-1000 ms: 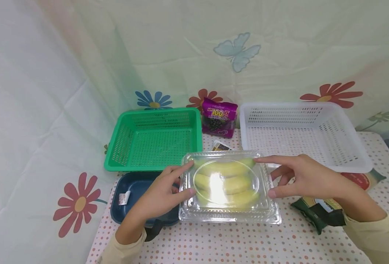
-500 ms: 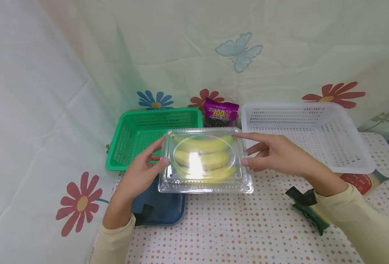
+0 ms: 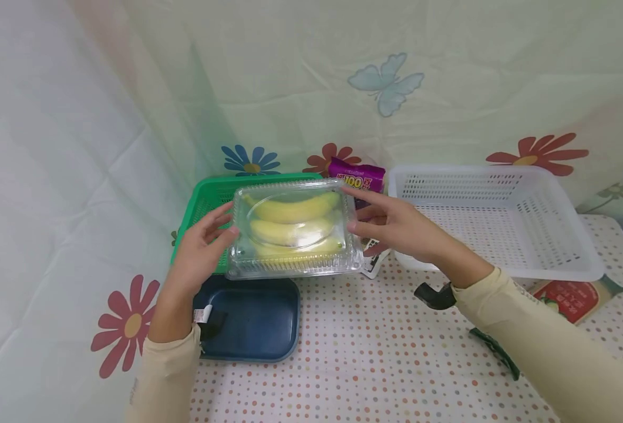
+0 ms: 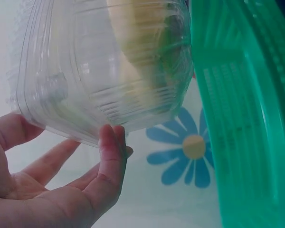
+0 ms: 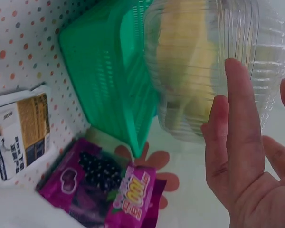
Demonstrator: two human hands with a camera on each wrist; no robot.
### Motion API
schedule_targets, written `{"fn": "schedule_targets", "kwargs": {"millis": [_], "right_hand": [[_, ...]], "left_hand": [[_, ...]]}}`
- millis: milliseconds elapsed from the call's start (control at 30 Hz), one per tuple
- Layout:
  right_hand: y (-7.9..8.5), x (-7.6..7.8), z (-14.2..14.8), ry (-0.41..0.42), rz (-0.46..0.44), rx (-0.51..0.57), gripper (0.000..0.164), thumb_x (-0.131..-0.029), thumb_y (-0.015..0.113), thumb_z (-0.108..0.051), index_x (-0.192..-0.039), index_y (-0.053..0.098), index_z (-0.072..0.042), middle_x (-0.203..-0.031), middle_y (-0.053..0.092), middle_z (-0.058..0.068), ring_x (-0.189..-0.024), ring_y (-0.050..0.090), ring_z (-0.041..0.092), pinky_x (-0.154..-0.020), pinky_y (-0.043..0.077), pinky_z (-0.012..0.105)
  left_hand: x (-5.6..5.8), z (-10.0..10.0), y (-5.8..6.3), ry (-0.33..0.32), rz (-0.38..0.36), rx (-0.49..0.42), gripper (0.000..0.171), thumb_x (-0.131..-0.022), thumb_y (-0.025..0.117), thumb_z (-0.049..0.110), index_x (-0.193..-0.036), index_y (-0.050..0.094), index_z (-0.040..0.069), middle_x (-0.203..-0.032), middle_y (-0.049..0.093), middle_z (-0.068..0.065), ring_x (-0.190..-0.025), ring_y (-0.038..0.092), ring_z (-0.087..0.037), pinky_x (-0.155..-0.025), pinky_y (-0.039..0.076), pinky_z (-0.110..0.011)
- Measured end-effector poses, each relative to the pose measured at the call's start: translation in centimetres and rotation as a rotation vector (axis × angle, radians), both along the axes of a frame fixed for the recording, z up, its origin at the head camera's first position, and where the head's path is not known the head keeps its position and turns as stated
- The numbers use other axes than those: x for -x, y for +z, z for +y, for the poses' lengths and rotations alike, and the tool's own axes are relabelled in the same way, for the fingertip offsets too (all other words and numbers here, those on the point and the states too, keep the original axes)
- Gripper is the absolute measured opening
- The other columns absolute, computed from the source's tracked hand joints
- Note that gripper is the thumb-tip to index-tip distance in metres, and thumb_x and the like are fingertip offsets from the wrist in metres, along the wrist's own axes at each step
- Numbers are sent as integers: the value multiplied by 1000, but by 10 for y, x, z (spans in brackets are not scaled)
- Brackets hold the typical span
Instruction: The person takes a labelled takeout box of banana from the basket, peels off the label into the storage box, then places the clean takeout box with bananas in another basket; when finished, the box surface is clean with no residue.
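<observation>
A clear plastic clamshell box (image 3: 290, 272) with several bananas (image 3: 292, 208) inside is held up between both hands, overlapping the green basket (image 3: 201, 197) in the head view. At its left end, my left hand (image 3: 197, 249) grips the edge with thumb in front and fingers behind. My right hand (image 3: 403, 229) holds the other end, index finger along the far corner and thumb at the near side. In the left wrist view, fingertips (image 4: 111, 142) curl at the box's rim. The right wrist view shows fingers (image 5: 242, 109) against its ribbed base.
A dark blue tray (image 3: 258, 323) sits in front of the green basket. To the right stands a white basket (image 3: 493, 272). Between the baskets are a purple candy bag (image 3: 366, 170) and a white packet (image 5: 21, 135). A red packet (image 3: 575, 299) and a green one (image 3: 496, 355) lie at right.
Both hands have carried the box of bananas left and away from me, from the middle of the table to over the green basket. More of the blue tray now shows.
</observation>
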State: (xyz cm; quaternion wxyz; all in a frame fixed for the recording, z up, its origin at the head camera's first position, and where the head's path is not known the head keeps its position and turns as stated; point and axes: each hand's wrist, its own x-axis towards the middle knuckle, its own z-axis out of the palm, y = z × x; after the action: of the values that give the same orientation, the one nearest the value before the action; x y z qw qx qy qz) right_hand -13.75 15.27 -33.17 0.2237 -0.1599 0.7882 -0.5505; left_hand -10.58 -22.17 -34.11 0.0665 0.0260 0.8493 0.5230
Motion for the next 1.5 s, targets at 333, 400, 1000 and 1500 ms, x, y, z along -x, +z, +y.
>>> {"fn": "schedule_targets", "kwargs": {"millis": [333, 400, 1000, 1500], "right_hand": [[-8, 24, -35, -12, -89, 60, 79, -96, 74, -25, -160, 30, -37, -143, 50, 20, -128, 57, 36, -82, 63, 49], [-11, 28, -42, -18, -108, 69, 79, -96, 73, -23, -161, 29, -38, -144, 49, 20, -132, 54, 36, -84, 62, 50], [-40, 63, -86, -71, -290, 67, 77, -100, 67, -19, -160, 26, -43, -147, 51, 18, -133, 55, 39, -88, 61, 50], [-53, 75, -108, -44, -364, 22, 79, -102, 62, -14, -163, 19, -39, -160, 36, 20, -138, 49, 43, -91, 60, 52]], "left_hand": [[16, -23, 1, 43, -50, 52, 58, -105, 56, 39, -159, 35, 33, -161, 41, -10, -148, 39, -35, -116, 39, -59], [19, -27, 0, 46, -58, 54, 58, -105, 55, 39, -160, 35, 33, -161, 41, -11, -148, 41, -35, -116, 39, -59], [63, -60, -28, 57, -282, -118, 63, -108, 52, 23, -164, 24, 26, -169, 23, -14, -152, 30, -38, -120, 30, -64], [91, -84, -57, -36, -471, -299, 69, -108, 44, 4, -166, 12, 22, -173, 0, -15, -158, 8, -40, -118, 16, -75]]}}
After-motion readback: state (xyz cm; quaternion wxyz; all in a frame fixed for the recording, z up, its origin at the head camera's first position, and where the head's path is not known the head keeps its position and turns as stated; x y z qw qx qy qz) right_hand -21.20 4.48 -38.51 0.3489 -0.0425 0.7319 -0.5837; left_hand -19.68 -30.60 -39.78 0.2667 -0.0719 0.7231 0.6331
